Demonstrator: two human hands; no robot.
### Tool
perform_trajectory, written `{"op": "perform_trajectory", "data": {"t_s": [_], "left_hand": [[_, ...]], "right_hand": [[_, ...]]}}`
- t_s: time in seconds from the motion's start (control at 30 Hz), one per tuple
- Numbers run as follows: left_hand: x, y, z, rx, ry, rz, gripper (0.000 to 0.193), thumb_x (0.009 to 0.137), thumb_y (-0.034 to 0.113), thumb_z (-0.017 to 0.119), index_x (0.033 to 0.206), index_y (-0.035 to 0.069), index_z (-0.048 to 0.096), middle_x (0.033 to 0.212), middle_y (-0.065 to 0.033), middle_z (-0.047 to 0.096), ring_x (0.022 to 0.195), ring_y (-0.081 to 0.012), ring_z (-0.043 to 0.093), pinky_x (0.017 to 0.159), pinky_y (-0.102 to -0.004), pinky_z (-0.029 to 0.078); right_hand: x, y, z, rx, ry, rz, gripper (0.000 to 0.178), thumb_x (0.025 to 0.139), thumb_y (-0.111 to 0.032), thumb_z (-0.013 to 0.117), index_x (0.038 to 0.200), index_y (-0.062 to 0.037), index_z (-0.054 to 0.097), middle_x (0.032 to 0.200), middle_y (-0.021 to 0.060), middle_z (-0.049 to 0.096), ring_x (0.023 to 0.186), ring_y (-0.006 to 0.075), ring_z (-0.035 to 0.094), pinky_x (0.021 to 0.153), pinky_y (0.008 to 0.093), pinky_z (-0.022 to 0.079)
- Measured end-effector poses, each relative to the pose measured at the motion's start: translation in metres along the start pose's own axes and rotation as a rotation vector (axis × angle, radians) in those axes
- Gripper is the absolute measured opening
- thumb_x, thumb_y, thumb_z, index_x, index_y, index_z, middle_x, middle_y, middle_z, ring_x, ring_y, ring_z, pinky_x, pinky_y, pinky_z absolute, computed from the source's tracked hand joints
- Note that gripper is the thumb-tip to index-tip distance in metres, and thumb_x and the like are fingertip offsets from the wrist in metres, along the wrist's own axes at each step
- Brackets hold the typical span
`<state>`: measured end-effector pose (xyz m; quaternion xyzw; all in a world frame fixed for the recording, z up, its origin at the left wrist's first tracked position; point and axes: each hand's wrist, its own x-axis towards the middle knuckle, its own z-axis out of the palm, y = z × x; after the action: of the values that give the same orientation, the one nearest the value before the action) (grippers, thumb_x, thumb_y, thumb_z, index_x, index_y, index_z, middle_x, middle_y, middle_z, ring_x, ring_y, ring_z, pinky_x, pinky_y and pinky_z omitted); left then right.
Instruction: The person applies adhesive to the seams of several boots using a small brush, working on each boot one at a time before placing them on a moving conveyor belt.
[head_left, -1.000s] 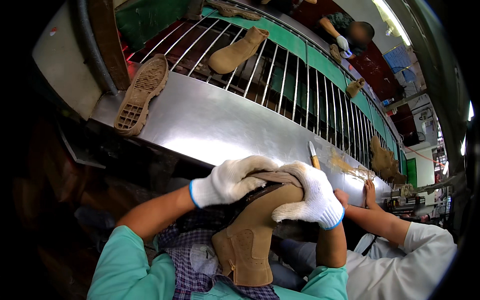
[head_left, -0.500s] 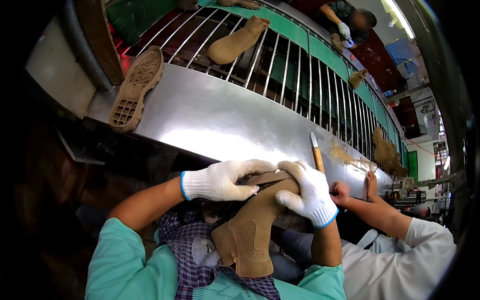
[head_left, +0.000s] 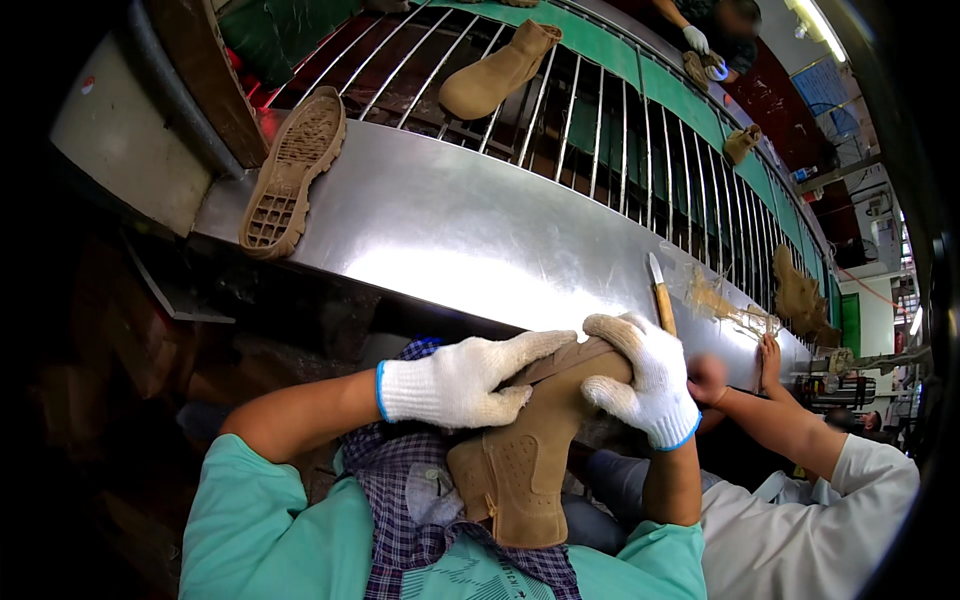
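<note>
A tan suede ankle boot (head_left: 525, 460) with a side zipper rests against my lap, its shaft toward me and its toe end up at the bench edge. A brown rubber sole (head_left: 575, 358) lies along its underside, partly hidden by my fingers. My left hand (head_left: 465, 382), in a white knit glove with blue cuff, presses the sole against the boot with thumb and fingers. My right hand (head_left: 645, 375), gloved alike, is closed round the boot's toe end. A knife with a wooden handle (head_left: 664, 305) lies on the metal bench just beyond my right hand.
A loose tan sole (head_left: 293, 175) stands at the metal bench's (head_left: 430, 220) left end. Past it runs a rack of metal bars (head_left: 600, 140) carrying a tan boot (head_left: 500, 75) and others. At my right a co-worker's bare arm (head_left: 780, 425) reaches to the bench; another person (head_left: 725, 40) works across.
My left fingers have shifted along the sole, and both hands keep hold of the boot. The whole view has shifted slightly. The co-worker across has moved both hands onto a boot.
</note>
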<state>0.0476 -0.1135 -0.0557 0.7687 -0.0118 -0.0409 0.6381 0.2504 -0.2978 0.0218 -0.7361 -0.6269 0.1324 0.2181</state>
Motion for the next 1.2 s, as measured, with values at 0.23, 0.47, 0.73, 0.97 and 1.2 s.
{"op": "perform_trajectory", "data": {"t_s": [0.23, 0.47, 0.73, 0.97, 1.2], "left_hand": [[-0.016, 0.002, 0.018, 0.071, 0.173, 0.188, 0.096, 0.086, 0.004, 0.065, 0.168, -0.011, 0.016, 0.150, -0.0400, 0.054, 0.131, -0.0411, 0.068, 0.115, -0.0422, 0.053], [-0.003, 0.010, -0.031, 0.025, 0.152, 0.114, 0.118, 0.083, 0.034, 0.093, 0.167, -0.003, 0.019, 0.162, -0.0288, 0.042, 0.149, -0.0380, 0.049, 0.123, -0.0494, 0.045], [0.045, 0.016, -0.099, 0.065, -0.178, -0.216, 0.115, 0.072, 0.040, 0.101, 0.159, -0.005, 0.041, 0.147, -0.0237, 0.058, 0.137, -0.0342, 0.058, 0.117, -0.0444, 0.049], [0.066, 0.002, -0.080, 0.176, -0.170, -0.296, 0.104, 0.068, 0.051, 0.100, 0.144, -0.005, 0.056, 0.133, -0.0210, 0.063, 0.127, -0.0316, 0.062, 0.110, -0.0423, 0.052], [0.065, 0.007, -0.079, 0.266, -0.177, -0.311, 0.094, 0.075, 0.056, 0.093, 0.139, -0.002, 0.059, 0.128, -0.0214, 0.067, 0.120, -0.0347, 0.068, 0.104, -0.0431, 0.055]], "right_hand": [[-0.010, 0.014, 0.027, 0.291, 0.268, -0.009, 0.089, 0.090, -0.068, 0.077, 0.144, 0.0017, 0.060, 0.120, 0.0189, 0.072, 0.107, 0.0317, 0.073, 0.095, 0.0408, 0.057], [-0.034, 0.086, 0.185, 1.631, 0.475, 0.483, 0.068, 0.118, -0.051, 0.038, 0.160, 0.0019, 0.046, 0.154, 0.0201, 0.058, 0.140, 0.0277, 0.057, 0.120, 0.0386, 0.046], [-0.025, -0.017, 0.048, 0.362, 0.022, 0.231, 0.099, 0.091, -0.038, 0.083, 0.167, -0.0005, 0.031, 0.151, 0.0332, 0.057, 0.135, 0.0458, 0.064, 0.111, 0.0466, 0.054], [-0.048, 0.002, 0.086, 0.178, 0.163, 0.292, 0.069, 0.090, -0.008, 0.070, 0.156, -0.0028, 0.048, 0.145, 0.0284, 0.059, 0.115, 0.0447, 0.072, 0.096, 0.0465, 0.063], [-0.011, 0.016, 0.098, 0.163, 0.355, 0.253, 0.037, 0.099, -0.012, 0.071, 0.136, -0.0085, 0.067, 0.107, 0.0175, 0.075, 0.089, 0.0361, 0.077, 0.075, 0.0424, 0.063]]}}
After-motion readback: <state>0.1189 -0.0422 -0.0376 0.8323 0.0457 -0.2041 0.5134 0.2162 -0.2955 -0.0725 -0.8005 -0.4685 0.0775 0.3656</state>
